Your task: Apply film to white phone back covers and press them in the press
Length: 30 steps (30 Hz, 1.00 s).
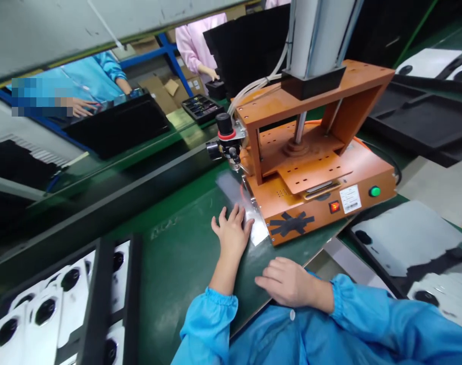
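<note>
My left hand [233,233] lies on the green tabletop with its fingers spread. Its thumb side touches or nearly touches a clear plastic strip [259,231] that lies along the left side of an orange press machine [329,162]. At the table's front edge, close to my body, rests my right hand [284,281], its fingers loosely curled together and no object showing in them. Under the raised plate of the press, a thin flat piece [318,187] sits in the fixture. A red lit switch [334,207] and a green button [374,191] are on its front.
A black tray [135,284] at left holds several white panels [46,309] with dark round cutouts. More pale panels [413,233] lie at right. A pressure regulator [226,139] juts from the press. Across the bench, a person in blue [82,76] and a person in pink [196,40] work.
</note>
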{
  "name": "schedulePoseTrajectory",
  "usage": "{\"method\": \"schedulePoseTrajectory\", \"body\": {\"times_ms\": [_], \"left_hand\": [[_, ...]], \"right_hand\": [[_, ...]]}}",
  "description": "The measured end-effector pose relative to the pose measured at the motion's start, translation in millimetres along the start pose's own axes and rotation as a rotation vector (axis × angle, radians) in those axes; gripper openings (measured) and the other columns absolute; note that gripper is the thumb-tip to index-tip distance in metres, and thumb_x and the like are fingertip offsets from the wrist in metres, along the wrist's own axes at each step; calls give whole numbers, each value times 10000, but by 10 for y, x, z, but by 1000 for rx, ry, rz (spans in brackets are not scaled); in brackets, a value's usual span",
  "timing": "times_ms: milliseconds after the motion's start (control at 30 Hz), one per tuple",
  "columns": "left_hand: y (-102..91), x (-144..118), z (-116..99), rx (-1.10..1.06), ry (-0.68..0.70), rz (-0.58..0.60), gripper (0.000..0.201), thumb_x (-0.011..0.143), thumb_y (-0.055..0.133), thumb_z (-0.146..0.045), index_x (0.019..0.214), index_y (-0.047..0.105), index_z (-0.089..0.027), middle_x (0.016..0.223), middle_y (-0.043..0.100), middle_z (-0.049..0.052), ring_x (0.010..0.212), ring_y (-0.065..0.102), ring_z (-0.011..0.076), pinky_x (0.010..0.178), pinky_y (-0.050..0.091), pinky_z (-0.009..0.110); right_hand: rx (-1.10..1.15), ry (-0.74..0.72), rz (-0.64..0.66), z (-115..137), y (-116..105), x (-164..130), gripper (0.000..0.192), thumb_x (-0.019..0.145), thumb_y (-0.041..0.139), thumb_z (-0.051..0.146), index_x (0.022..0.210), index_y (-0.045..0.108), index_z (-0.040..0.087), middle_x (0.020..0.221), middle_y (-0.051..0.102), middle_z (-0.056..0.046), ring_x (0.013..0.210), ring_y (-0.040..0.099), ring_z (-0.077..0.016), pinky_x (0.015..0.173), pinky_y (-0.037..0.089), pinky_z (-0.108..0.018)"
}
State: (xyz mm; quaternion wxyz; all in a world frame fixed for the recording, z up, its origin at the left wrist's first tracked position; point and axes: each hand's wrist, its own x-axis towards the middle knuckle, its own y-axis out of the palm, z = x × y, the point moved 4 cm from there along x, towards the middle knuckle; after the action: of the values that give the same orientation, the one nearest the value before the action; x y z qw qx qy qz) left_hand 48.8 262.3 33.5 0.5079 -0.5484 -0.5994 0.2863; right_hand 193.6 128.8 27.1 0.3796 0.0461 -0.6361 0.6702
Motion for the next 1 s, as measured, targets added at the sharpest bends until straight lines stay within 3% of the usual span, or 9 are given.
{"method": "schedulePoseTrajectory", "body": {"times_ms": [133, 233, 300, 400, 500, 567, 733, 833, 1000], "left_hand": [[-128, -31, 272, -20, -35, -25, 212, 963, 610, -383, 1090, 760, -304, 1269, 734, 22, 1297, 535, 322, 1103, 248, 573], [-364, -147, 353, -21, -51, -56, 220, 968, 609, -396, 1108, 748, -299, 1222, 755, 17, 1295, 552, 291, 1091, 264, 524], [-542, -340, 336, -1, -32, -60, 240, 977, 595, -404, 1137, 731, -289, 1193, 765, 28, 1261, 586, 285, 1088, 261, 519], [-671, -764, 262, 50, 27, 61, 296, 970, 602, -419, 1219, 688, -284, 1241, 745, 46, 1196, 627, 287, 1067, 280, 517], [-644, -1163, 230, 65, 39, 179, 552, 935, 646, -454, 1440, 525, -264, 1469, 592, 94, 1317, 546, 327, 1065, 297, 523], [-616, -1331, 253, 15, 10, 182, 620, 950, 627, -434, 1512, 432, -260, 1556, 495, 110, 1411, 458, 330, 1085, 306, 516], [-672, -1490, 388, -155, -163, -100, 277, 1001, 545, -298, 1255, 652, -281, 1390, 645, 77, 1329, 539, 262, 1101, 357, 467], [-603, -1509, 396, -63, -177, -58, 335, 931, 673, -389, 1256, 670, -312, 1363, 673, 57, 1295, 546, 309, 1077, 332, 511], [-506, -1512, 424, 11, -163, -83, 277, 915, 696, -380, 1188, 721, -341, 1340, 695, 22, 1263, 550, 317, 1034, 324, 520]], "right_hand": [[-72, -63, 18, -40, 57, -67, 163, 967, 545, 196, 1078, 658, 155, 738, 602, -13, 665, 492, -146, 624, 313, -323], [-48, -14, 29, -77, 57, -99, 176, 973, 533, 209, 1090, 651, 151, 741, 596, -14, 682, 499, -152, 631, 306, -328], [-25, -18, 41, -83, 54, -94, 177, 967, 539, 210, 1091, 650, 150, 744, 595, -14, 680, 498, -156, 621, 297, -333], [7, -32, 53, -83, 41, -68, 171, 966, 534, 210, 1072, 656, 154, 741, 600, -15, 678, 496, -156, 616, 307, -333], [29, 13, 64, -93, 26, -38, 166, 958, 539, 194, 1065, 663, 165, 737, 609, -15, 689, 509, -157, 620, 336, -328], [63, 53, 63, -97, 8, -14, 159, 953, 553, 192, 1066, 664, 174, 760, 631, -21, 703, 526, -160, 625, 361, -326], [343, 261, 26, -164, -57, 138, 136, 955, 561, 170, 1046, 658, 197, 887, 676, -37, 797, 590, -156, 705, 464, -295], [375, 331, 30, -221, -15, 348, 154, 975, 550, 173, 1075, 665, 196, 973, 682, -56, 902, 614, -168, 799, 491, -300], [170, 168, 98, -238, 186, 729, 174, 1005, 566, 253, 1113, 691, 198, 1051, 693, -71, 956, 588, -202, 822, 445, -359]]}}
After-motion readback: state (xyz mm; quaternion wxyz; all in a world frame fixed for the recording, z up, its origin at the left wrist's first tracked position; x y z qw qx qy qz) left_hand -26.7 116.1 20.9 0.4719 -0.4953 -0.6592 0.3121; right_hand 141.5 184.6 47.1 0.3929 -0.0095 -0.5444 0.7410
